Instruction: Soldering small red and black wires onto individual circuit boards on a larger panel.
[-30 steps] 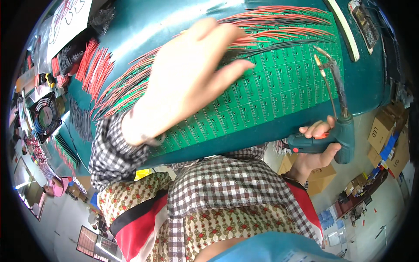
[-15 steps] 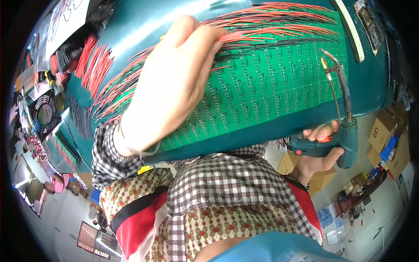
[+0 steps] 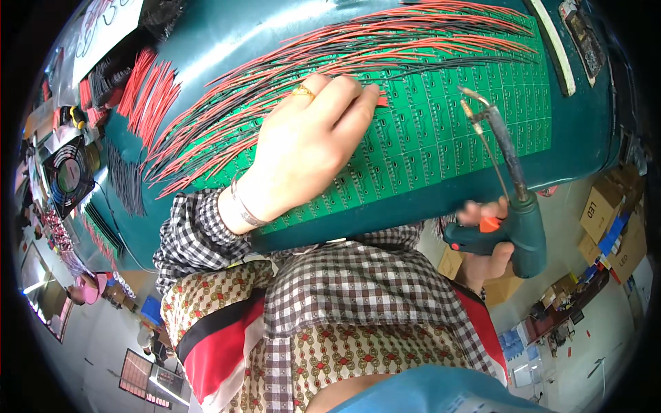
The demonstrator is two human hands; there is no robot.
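My left hand [image 3: 310,141] is lowered over a large panel of green circuit boards [image 3: 441,138], its fingers closed in a pinch. A short bit of red wire [image 3: 382,101] shows at the fingertips, its remainder hidden under the hand. Rows of red and black wires [image 3: 275,69] lie across the panel's far part and bend down at the left. In my right hand [image 3: 492,255], wrapped around the grip, is a dark green soldering gun [image 3: 529,241] with an orange trigger. Its tip and thin feed tube point up over the panel's right part, apart from the left hand.
Bundles of red wires [image 3: 151,100] and black wires [image 3: 125,180] lie left on the green tabletop [image 3: 206,27]. A black fan [image 3: 71,175] stands at the table's left. A pale strip [image 3: 553,48] edges the panel's right end. Cardboard boxes [image 3: 606,213] are at right.
My left hand has come nearer and to the right, from the wire row to bare boards. The soldering gun has shifted left, its tip now farther over the panel.
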